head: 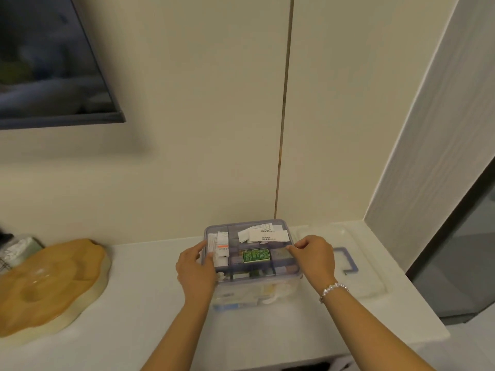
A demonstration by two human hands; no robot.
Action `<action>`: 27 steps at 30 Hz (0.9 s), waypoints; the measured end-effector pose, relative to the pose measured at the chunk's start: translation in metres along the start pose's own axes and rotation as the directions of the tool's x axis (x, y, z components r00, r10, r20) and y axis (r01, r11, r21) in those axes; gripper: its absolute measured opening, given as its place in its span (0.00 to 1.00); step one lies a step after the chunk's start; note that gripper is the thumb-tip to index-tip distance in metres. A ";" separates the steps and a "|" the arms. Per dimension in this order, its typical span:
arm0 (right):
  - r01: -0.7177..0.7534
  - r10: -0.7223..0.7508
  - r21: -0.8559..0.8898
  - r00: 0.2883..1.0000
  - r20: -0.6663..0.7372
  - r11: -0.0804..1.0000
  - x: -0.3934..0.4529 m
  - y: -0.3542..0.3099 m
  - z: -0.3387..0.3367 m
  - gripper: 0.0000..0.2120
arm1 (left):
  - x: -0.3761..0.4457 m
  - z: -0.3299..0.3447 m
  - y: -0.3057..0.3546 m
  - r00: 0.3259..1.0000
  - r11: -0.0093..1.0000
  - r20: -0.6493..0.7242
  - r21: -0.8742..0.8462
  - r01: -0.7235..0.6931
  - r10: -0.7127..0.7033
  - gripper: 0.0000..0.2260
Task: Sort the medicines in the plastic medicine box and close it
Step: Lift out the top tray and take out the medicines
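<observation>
Medicine box [251, 263] stands on the white counter [139, 290] near the wall, its lid [345, 263] lying just beside it. Left hand [195, 269] and right hand [314, 257] grip the divided tray [267, 271] edges with curled fingers.

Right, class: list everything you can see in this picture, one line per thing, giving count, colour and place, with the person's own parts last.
Medicine box: one, clear with bluish rim, middle of counter, open.
Divided tray: one, bluish, on top of box.
Green packet: one, middle tray compartment.
White packets and slips: several, rear and left compartments.
Lid: one, clear with blue handle, right of box.
Wooden board: one, tan, left on counter.
Counter: one, white.
Screen: one, dark, upper left wall.
Bracelet: one, silvery, right wrist.
Left hand: on tray's left edge.
Right hand: fingers on tray's right edge.
</observation>
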State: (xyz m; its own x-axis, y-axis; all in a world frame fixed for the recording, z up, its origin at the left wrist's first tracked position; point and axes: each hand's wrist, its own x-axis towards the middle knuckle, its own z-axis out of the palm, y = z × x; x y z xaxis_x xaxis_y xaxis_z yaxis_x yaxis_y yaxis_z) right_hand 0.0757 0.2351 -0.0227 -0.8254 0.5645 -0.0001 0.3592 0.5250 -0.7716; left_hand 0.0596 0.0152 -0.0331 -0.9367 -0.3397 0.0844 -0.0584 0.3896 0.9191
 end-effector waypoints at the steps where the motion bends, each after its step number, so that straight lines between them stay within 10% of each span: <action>1: -0.008 0.008 -0.024 1.000 -0.007 1.000 0.001 -0.001 0.000 0.09 | 0.001 0.000 -0.001 1.000 1.000 0.000 -0.003 0.014 -0.014 0.14; 27: 0.078 -0.034 -0.345 0.991 0.131 0.935 0.015 -0.019 -0.005 0.17 | 0.000 -0.001 -0.010 0.995 0.981 0.062 -0.172 0.091 -0.081 0.15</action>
State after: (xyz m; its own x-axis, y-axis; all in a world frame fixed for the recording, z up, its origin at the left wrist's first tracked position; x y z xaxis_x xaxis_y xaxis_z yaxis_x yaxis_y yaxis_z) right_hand 0.0585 0.2369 -0.0045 -0.8870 0.4582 -0.0567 0.4220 0.7549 -0.5021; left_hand 0.0606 0.0099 -0.0420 -0.9486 -0.3163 -0.0146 -0.0830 0.2040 0.9754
